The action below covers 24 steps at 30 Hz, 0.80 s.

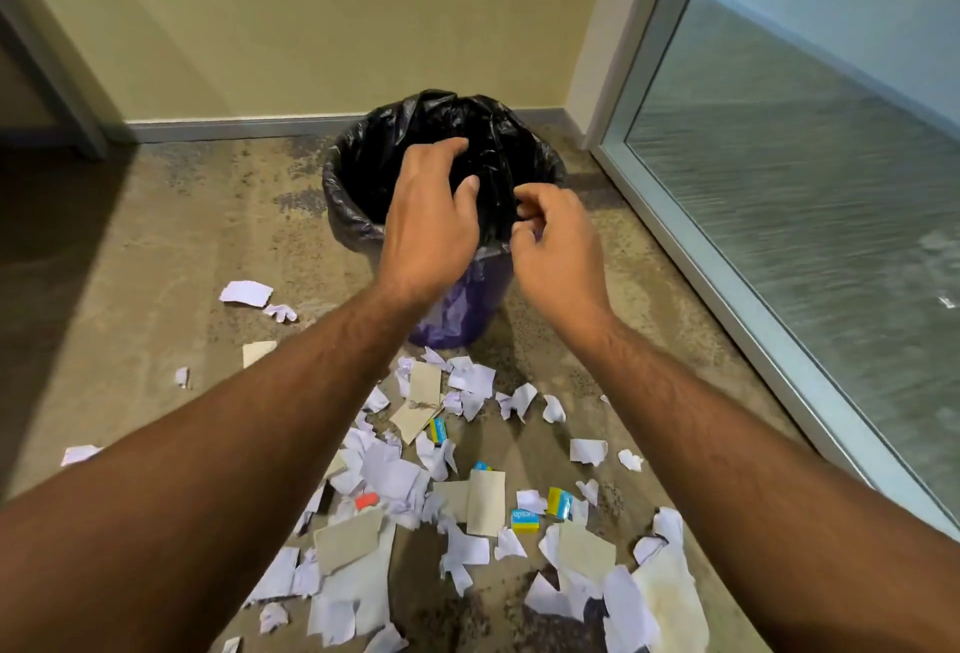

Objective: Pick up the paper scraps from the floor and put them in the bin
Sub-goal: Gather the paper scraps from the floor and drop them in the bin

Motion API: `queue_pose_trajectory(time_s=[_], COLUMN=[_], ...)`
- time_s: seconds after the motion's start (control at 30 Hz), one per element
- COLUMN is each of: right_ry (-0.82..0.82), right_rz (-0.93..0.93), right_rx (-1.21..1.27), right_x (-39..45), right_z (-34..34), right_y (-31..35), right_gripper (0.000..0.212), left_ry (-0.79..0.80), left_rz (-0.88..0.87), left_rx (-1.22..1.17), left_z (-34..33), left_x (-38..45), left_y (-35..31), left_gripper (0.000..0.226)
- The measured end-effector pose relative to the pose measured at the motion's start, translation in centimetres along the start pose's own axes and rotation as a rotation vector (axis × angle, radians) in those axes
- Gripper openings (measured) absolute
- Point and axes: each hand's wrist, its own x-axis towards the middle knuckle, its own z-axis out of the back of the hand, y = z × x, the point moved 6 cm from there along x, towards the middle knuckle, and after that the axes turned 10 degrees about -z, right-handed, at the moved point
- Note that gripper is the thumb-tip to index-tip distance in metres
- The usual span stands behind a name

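Observation:
A purple bin (467, 304) lined with a black bag (353, 205) stands on the floor near the wall corner. My left hand (431, 221) hovers over the bin's opening, fingers spread and bent, with nothing visible in it. My right hand (558, 247) is just to its right above the near rim, its fingers curled in against the thumb; no scrap shows in it. White paper scraps (389, 470) lie scattered over the floor in front of the bin, mixed with beige card pieces (485, 501) and small blue and yellow bits (524, 520).
A frosted glass panel (805, 195) in a metal frame (691, 278) runs along the right side. The yellow wall (311, 18) and its baseboard stand behind the bin. A grey frame post (57, 80) is at the far left. Lone scraps (247, 292) lie left of the bin.

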Motion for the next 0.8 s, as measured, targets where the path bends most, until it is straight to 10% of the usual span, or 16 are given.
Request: queue_pose_trajectory(time_s=[0.17,0.37,0.53,0.8], right_ry=[-0.058,0.265,0.646,0.613], right_rz=[0.138,-0.098,-0.284,-0.257], right_rx=[-0.115,-0.472,-0.671,-0.684], right_x=[-5.0,-8.7,-11.5,-10.0], right_z=[-0.9,-4.8,-7.7,-11.3], right_y=[-4.5,-15.1,-21.9,-23.2], right_gripper=[0.022,0.040,0.082,0.090], left_ry=[0.012,0.478,1.040,1.311], left_rz=[-0.222,-0.137,0.123,0.009], left_rx=[0.069,0.152,0.192,0.296], left_z=[-2.1,-6.9,-10.5,-13.9], left_x=[-6.7,-16.9,-24.8,-29.2], left_y=[-0.3,4.1,9.1,9.0], left_gripper=[0.017,0.017,0.052,0.124])
